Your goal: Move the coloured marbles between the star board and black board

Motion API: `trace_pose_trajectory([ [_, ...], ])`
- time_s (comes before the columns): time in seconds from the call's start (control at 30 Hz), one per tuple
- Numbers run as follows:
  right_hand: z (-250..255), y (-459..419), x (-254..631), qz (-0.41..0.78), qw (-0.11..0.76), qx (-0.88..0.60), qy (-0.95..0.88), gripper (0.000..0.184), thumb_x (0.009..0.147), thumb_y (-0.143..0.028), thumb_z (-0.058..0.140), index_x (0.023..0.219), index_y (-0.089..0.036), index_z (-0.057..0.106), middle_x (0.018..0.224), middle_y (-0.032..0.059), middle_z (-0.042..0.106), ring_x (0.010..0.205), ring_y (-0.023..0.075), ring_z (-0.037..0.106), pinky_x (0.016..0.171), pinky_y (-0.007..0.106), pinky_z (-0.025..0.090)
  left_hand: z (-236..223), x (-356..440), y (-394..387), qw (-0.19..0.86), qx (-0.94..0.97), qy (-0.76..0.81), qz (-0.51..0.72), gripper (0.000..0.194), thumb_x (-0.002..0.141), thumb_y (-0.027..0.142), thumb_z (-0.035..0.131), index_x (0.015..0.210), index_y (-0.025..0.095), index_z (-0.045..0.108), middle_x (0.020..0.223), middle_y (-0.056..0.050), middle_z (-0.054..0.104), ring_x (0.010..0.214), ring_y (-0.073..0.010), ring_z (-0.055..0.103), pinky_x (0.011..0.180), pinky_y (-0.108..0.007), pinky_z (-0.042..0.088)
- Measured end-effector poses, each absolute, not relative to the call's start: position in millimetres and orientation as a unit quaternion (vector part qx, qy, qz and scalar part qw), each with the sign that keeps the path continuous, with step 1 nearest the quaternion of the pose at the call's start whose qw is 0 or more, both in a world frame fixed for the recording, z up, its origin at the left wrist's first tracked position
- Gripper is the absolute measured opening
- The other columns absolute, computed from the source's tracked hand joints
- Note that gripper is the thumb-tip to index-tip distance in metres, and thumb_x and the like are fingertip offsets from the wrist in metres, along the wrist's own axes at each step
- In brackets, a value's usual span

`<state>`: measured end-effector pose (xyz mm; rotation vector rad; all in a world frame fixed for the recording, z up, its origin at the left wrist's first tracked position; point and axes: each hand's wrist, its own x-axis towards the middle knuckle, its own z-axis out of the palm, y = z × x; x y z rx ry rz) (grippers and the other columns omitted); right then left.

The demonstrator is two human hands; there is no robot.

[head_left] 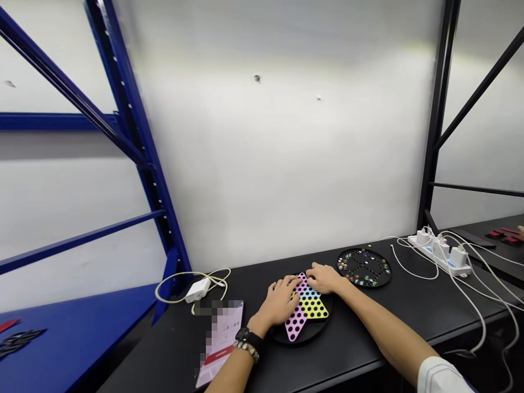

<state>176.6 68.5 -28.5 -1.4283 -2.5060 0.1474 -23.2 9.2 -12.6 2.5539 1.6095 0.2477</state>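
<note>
A star-shaped Chinese checkers board (313, 308) with pink, yellow and blue areas and rows of dark holes lies over a round black tray (305, 339). My left hand (280, 299) grips its left side, fingers bent over the surface and thumb near the middle. At the far right side, my right hand (323, 278) has its fingers curled on the star by the blue area. Both hands cover parts of the board, and its far points are partly hidden. Whether the star sits fully down in the tray, I cannot tell.
Right of my hands, a round black tray (364, 266) holds several coloured marbles around its rim. A tablet (223, 341) lies beside my left forearm. A white charger (198, 290) with a cable stands behind it. A power strip (440, 255) trails white cables at right.
</note>
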Motion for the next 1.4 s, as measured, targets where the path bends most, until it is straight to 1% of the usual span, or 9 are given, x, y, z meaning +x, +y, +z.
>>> trace_pose_trajectory([
  [0.17, -26.5, 68.4, 176.6, 0.064, 0.105, -0.509, -0.852, 0.033, 0.089, -0.034, 0.043, 0.085, -0.023, 0.073, 0.098, 0.0078, 0.07, 0.085, 0.0213, 0.064, 0.069, 0.028, 0.039, -11.5, -22.7, 8.3, 0.065, 0.843, 0.527, 0.085, 0.048, 0.092, 0.033, 0.033, 0.138, 0.032, 0.044, 0.143, -0.004, 0.046, 0.128, -0.0239, 0.045, 0.113, -0.048, 0.026],
  [0.33, -23.2, 66.6, 175.7, 0.042, 0.091, -0.528, -0.844, 0.036, 0.088, -0.035, 0.044, 0.087, -0.023, 0.077, 0.093, 0.0111, 0.074, 0.084, 0.0239, 0.066, 0.07, 0.029, 0.041, -11.9, -22.9, 8.3, 0.073, 0.843, 0.526, 0.09, 0.048, 0.091, 0.034, 0.034, 0.137, 0.032, 0.045, 0.143, -0.003, 0.045, 0.13, -0.0239, 0.043, 0.114, -0.048, 0.025],
  [0.5, -26.1, 67.1, 177.4, 0.033, 0.109, -0.536, -0.836, 0.037, 0.086, -0.037, 0.047, 0.073, -0.019, 0.076, 0.08, 0.0131, 0.073, 0.072, 0.0215, 0.065, 0.063, 0.027, 0.037, -9.5, -22.2, 7.2, 0.07, 0.844, 0.525, 0.087, 0.048, 0.091, 0.033, 0.034, 0.138, 0.032, 0.045, 0.142, -0.003, 0.047, 0.127, -0.0236, 0.045, 0.114, -0.047, 0.026],
  [0.67, -28.9, 71.8, 184.9, 0.086, 0.19, -0.538, -0.817, 0.039, 0.086, -0.033, 0.047, 0.058, -0.016, 0.068, 0.055, 0.0037, 0.06, 0.049, 0.0105, 0.046, 0.052, 0.024, 0.025, -7.4, -22.0, 5.9, 0.069, 0.845, 0.523, 0.085, 0.048, 0.09, 0.033, 0.034, 0.137, 0.033, 0.046, 0.142, -0.002, 0.047, 0.127, -0.0238, 0.046, 0.113, -0.047, 0.027],
  [0.77, -25.2, 78.0, 202.1, 0.103, 0.254, -0.57, -0.775, 0.044, 0.089, -0.033, 0.042, 0.056, -0.015, 0.064, 0.051, 0.0007, 0.052, 0.047, 0.0083, 0.037, 0.049, 0.025, 0.021, -7.6, -23.0, 5.9, 0.07, 0.847, 0.519, 0.091, 0.047, 0.091, 0.034, 0.034, 0.136, 0.032, 0.046, 0.141, -0.003, 0.048, 0.127, -0.0236, 0.046, 0.114, -0.047, 0.026],
  [0.9, -21.0, 84.8, 240.7, 0.054, 0.277, -0.649, -0.707, 0.046, 0.091, -0.036, 0.04, 0.056, -0.016, 0.062, 0.055, 0.0032, 0.056, 0.051, 0.0111, 0.044, 0.052, 0.025, 0.022, -2.6, -21.2, 2.6, 0.063, 0.841, 0.526, 0.107, 0.045, 0.09, 0.037, 0.038, 0.133, 0.031, 0.05, 0.137, -0.003, 0.051, 0.124, -0.0225, 0.048, 0.111, -0.041, 0.03],
  [1.13, -30.0, 88.0, 272.5, 0.073, 0.186, -0.709, -0.676, 0.039, 0.089, -0.036, 0.041, 0.063, -0.017, 0.063, 0.073, 0.0087, 0.066, 0.07, 0.0187, 0.059, 0.063, 0.027, 0.031, 9.2, -12.9, -6.3, 0.011, 0.789, 0.599, 0.135, 0.046, 0.081, 0.057, 0.05, 0.111, 0.026, 0.064, 0.116, -0.006, 0.062, 0.112, -0.0254, 0.055, 0.098, -0.039, 0.038],
  [1.3, -28.3, 85.7, 263.6, 0.012, 0.222, -0.693, -0.686, 0.024, 0.086, -0.034, 0.045, 0.085, -0.019, 0.064, 0.101, 0.0099, 0.064, 0.099, 0.0251, 0.053, 0.085, 0.036, 0.033, 8.1, -14.0, -1.2, 0.05, 0.798, 0.591, 0.108, 0.056, 0.079, 0.062, 0.051, 0.122, 0.029, 0.063, 0.122, -0.007, 0.059, 0.116, -0.0289, 0.054, 0.102, -0.044, 0.038],
  [1.4, -24.7, 81.5, 251.9, 0.028, 0.253, -0.659, -0.708, 0.025, 0.087, -0.032, 0.044, 0.101, -0.021, 0.061, 0.111, 0.0092, 0.061, 0.106, 0.0244, 0.049, 0.091, 0.039, 0.031, 8.5, -13.9, 2.0, 0.063, 0.801, 0.589, 0.089, 0.053, 0.081, 0.06, 0.05, 0.124, 0.032, 0.062, 0.122, -0.006, 0.059, 0.118, -0.0299, 0.053, 0.106, -0.05, 0.034],
])
